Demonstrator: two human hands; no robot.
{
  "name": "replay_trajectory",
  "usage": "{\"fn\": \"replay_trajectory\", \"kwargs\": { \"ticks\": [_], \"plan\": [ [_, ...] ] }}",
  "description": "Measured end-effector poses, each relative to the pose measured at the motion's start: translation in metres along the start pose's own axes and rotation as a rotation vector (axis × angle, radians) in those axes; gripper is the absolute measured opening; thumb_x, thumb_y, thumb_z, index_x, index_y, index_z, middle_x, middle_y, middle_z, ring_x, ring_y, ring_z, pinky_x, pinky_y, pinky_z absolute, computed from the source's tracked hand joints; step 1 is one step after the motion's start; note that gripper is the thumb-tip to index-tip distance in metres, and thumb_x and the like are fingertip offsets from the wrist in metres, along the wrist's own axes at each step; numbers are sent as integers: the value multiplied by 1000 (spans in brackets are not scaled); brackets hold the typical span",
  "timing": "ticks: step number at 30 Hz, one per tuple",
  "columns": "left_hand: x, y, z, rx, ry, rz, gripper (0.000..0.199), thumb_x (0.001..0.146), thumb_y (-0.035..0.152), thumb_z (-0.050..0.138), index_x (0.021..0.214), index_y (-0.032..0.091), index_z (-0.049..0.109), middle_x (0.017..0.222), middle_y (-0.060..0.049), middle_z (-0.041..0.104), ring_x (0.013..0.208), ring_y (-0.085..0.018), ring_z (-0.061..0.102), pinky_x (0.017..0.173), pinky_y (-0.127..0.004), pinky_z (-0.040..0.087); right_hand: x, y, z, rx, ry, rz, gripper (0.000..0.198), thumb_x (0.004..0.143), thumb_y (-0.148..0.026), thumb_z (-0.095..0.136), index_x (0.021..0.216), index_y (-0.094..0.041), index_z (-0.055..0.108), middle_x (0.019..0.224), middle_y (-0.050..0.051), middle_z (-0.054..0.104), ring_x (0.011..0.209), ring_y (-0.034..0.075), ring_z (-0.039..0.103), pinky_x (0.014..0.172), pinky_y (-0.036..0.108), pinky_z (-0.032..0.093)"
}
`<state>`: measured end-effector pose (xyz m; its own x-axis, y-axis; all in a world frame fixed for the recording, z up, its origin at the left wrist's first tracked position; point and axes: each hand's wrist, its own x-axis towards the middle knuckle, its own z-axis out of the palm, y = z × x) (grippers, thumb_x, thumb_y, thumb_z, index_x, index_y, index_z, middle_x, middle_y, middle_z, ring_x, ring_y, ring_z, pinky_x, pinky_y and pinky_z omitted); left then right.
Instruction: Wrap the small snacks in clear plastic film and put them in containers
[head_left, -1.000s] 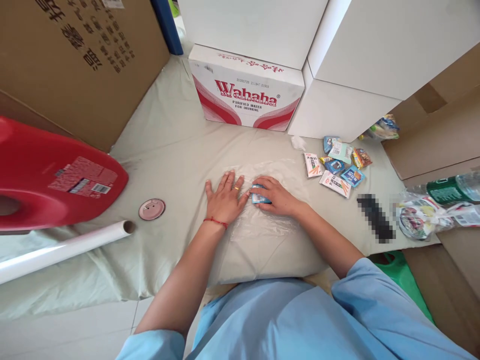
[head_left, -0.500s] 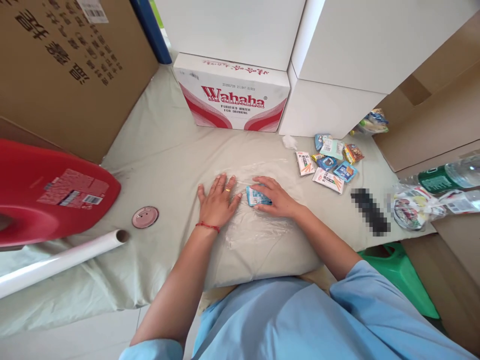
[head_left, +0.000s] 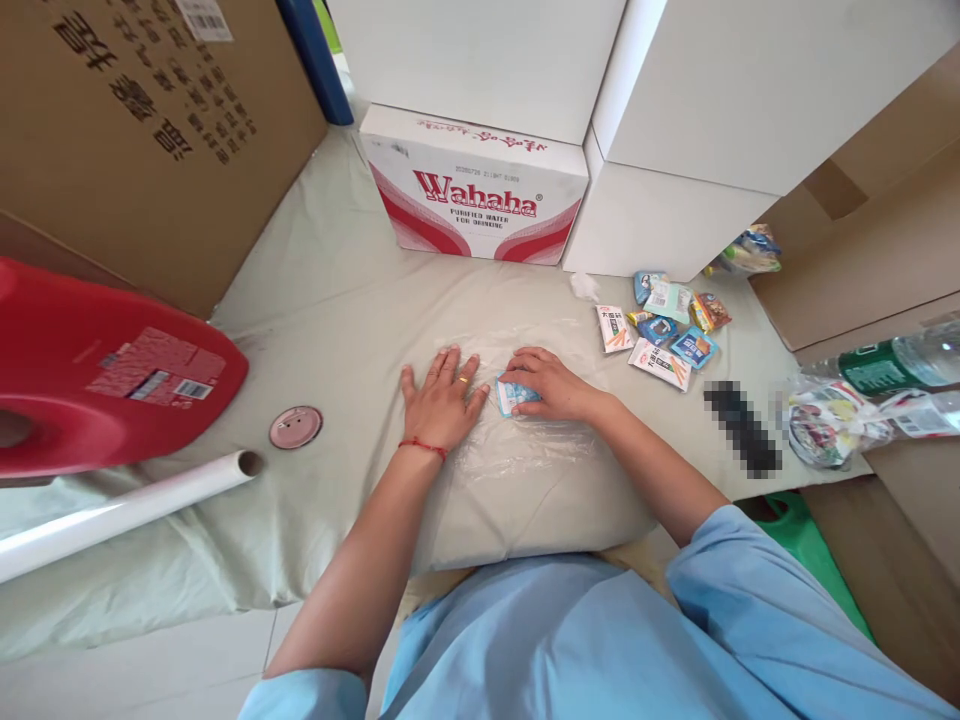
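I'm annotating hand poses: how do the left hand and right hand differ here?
The left hand lies flat with its fingers spread, while the right hand curls over a blue packet.
The left hand has a gold-coloured ring and a red bracelet at its wrist; the right hand shows neither.
Both are bare and palm down.

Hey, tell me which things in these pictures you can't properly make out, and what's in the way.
All in the head view:
Blue packet: partly covered by the right hand.
Dark object: pixelated, so I can't tell what it is.
Red jug and white tube: cut off by the left edge.
Green thing: partly hidden behind the blue sleeve.
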<state>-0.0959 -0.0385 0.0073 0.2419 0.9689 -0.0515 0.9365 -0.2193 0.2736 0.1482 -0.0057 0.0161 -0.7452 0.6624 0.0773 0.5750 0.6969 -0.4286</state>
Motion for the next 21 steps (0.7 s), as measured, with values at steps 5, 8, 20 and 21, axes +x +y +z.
{"fn": "replay_trajectory", "kwargs": {
  "ticks": [5,8,20,21],
  "plan": [
    [0,0,-1,-24,5,-7,62,105,55,30,160,28,43,174,-10,27,161,-32,26,125,-74,10,-9,1,8,50,63,23,56,92,-50,74,140,-22,65,139,14,63,144,35,44,121,56,34],
    [0,-1,0,-46,19,0,61,105,53,31,159,29,44,173,-10,30,160,-31,27,125,-73,9,-12,-2,10,48,100,36,55,94,-52,70,139,-21,65,140,16,62,147,35,41,122,58,33],
    [-15,-7,-15,-165,356,163,44,97,28,50,137,31,68,158,-6,55,161,-31,26,130,-63,6,-127,-59,6,117,269,195,66,93,-60,69,149,-29,53,150,16,54,146,35,44,120,62,41],
    [-16,-7,-14,-194,302,266,43,96,24,48,131,32,71,148,-5,65,156,-29,37,131,-62,11,-135,-60,13,105,274,239,58,94,-54,68,145,-29,57,147,16,57,144,35,46,118,63,43]
  ]
}}
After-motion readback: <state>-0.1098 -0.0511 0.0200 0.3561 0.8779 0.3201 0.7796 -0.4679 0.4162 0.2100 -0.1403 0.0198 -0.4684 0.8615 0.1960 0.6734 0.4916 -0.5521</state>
